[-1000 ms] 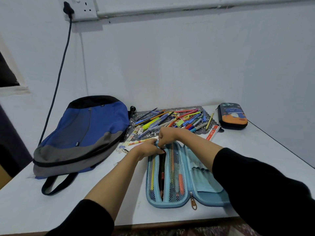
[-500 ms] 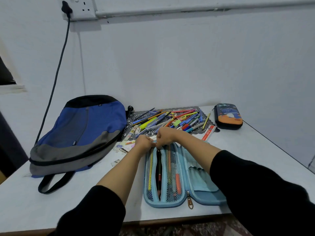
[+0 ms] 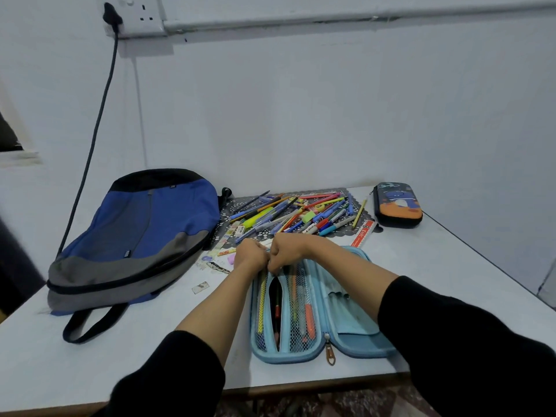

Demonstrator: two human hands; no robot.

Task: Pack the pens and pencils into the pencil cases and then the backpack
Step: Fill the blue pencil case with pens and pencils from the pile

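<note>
A light blue pencil case (image 3: 346, 341) lies open flat on the table in front of me, its left half a mesh pocket with several pens and pencils inside. My left hand (image 3: 251, 255) and my right hand (image 3: 285, 251) are fists side by side at the far end of the mesh pocket, pinching its top edge. Behind them a heap of pens and pencils (image 3: 298, 215) lies on a dark patterned mat. A blue and grey backpack (image 3: 135, 236) lies flat at the left. A dark pencil case with orange print (image 3: 397, 206) sits shut at the back right.
A red and white ruler (image 3: 364, 234) lies by the mat's right corner. Erasers and small scraps (image 3: 230, 258) are scattered between backpack and case. A black cable (image 3: 90, 145) hangs from a wall socket behind the backpack. The wall stands close behind; the table's right edge runs diagonally.
Both hands stay at the far end of the mesh pocket; the pocket's slit has spread a little wider. The view has shifted slightly.
</note>
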